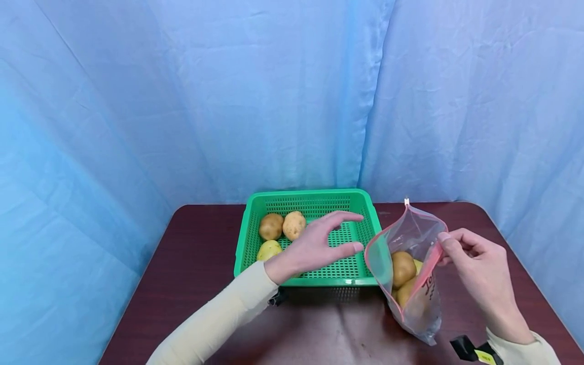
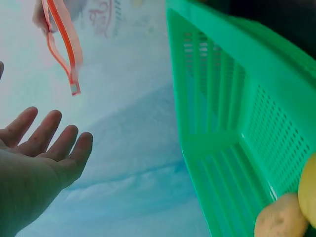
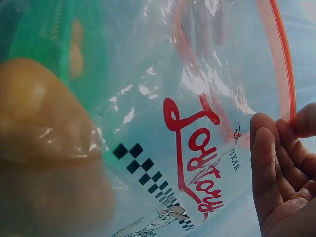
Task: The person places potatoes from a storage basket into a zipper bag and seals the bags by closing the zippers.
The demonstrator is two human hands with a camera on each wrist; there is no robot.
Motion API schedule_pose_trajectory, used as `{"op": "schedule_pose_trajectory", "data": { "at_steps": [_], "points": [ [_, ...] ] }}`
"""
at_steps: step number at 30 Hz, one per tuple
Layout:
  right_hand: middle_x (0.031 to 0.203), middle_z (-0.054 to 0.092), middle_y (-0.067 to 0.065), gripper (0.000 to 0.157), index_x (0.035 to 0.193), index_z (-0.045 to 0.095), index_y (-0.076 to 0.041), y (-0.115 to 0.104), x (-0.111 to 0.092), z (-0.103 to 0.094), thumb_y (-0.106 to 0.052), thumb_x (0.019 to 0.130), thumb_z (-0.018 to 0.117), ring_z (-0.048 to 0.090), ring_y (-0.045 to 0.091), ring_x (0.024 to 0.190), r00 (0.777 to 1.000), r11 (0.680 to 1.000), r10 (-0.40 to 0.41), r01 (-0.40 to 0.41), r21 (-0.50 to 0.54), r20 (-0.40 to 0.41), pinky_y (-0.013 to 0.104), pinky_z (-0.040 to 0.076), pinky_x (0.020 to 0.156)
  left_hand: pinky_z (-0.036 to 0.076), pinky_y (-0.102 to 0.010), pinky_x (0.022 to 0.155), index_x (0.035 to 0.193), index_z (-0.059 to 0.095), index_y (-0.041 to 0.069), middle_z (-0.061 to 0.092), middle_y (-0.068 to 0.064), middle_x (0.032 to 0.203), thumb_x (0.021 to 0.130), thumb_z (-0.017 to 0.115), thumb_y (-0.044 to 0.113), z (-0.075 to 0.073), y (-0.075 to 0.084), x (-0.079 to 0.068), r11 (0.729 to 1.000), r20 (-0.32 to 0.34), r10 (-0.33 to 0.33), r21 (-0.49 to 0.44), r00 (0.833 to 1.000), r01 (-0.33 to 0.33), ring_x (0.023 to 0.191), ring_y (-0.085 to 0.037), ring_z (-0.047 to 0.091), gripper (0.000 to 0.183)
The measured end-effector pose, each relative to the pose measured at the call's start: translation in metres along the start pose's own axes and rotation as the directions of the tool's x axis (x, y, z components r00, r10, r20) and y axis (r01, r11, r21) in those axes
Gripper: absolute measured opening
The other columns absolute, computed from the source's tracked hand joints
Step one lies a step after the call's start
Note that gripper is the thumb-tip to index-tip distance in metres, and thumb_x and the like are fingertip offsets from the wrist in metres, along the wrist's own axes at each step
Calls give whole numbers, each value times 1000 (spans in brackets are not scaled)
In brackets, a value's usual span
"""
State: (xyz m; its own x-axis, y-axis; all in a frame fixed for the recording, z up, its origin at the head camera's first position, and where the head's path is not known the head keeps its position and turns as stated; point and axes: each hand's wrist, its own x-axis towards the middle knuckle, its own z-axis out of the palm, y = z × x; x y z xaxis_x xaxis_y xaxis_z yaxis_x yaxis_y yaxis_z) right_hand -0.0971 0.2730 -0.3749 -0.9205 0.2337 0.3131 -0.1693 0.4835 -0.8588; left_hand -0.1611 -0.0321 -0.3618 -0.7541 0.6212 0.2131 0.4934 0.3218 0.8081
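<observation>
Bag (image 1: 430, 296), clear, pink-rimmed, red-lettered, brown produce (image 1: 403, 269) inside, right hand (image 1: 483, 266) pinching rim, left hand (image 1: 319, 244) wide

One left hand (image 1: 319, 242), one right hand (image 1: 481, 268), one table (image 1: 191, 284), one basket (image 1: 310, 192), one plastic bag (image 1: 423, 317). Left in the basket, at least three: two potatoes (image 1: 294, 225) far, one yellow piece (image 1: 269, 249) nearer. In the bag, at least three: two brown pieces (image 1: 403, 268), one yellowish piece (image 1: 418, 265).

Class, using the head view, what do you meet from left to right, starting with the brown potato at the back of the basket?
Brown potato, pale potato, left hand, plastic bag, right hand.
</observation>
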Motion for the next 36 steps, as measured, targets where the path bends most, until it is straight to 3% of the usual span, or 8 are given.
{"op": "schedule_pose_trajectory", "data": {
  "at_steps": [7, 16, 25, 36],
  "points": [
    [67, 70, -5, 19, 88, 74, -1, 0, -1, 1, -14, 101, 69, 66, 7, 60, 1000, 1000, 6, -6, 7, 7, 18, 50, 54, 42, -41, 113, 149, 54, 18, 52, 5, 152, 100, 68, 42, -20, -11, -2, 997, 4, -17, 79, 1000, 16, 142, -11, 44, 57],
    [68, 71, -5, 19, 88, 73, 1, 1, 0, 3, -12, 101, 68, 67, 7, 60, 1000, 1000, -3, 3, 24, 14, 17, 52, 55, 43, -46, 112, 147, 56, 14, 53, -4, 151, 101, 67, 37, -37, -32, 8, 980, -34, -66, 188, 997, 71, 141, -21, 47, 52],
    [66, 70, -4, 20, 87, 73, 0, 0, -1, 5, -13, 101, 68, 66, 6, 59, 1000, 1000, -6, 6, 13, 8, 18, 49, 53, 42, -50, 112, 150, 53, 15, 51, -5, 154, 102, 66, 40, -51, -55, 16, 965, -58, -188, 175, 980, 195, 142, -26, 47, 56],
    [65, 69, -4, 20, 86, 72, -1, 0, -2, 5, -13, 101, 68, 66, 6, 59, 1000, 1000, -13, 13, 8, 4, 19, 48, 52, 44, -52, 109, 152, 50, 13, 50, -8, 154, 101, 67, 38, -57, -84, 22, 942, -72, -270, 190, 960, 279, 141, -31, 47, 59]
  ]
}}
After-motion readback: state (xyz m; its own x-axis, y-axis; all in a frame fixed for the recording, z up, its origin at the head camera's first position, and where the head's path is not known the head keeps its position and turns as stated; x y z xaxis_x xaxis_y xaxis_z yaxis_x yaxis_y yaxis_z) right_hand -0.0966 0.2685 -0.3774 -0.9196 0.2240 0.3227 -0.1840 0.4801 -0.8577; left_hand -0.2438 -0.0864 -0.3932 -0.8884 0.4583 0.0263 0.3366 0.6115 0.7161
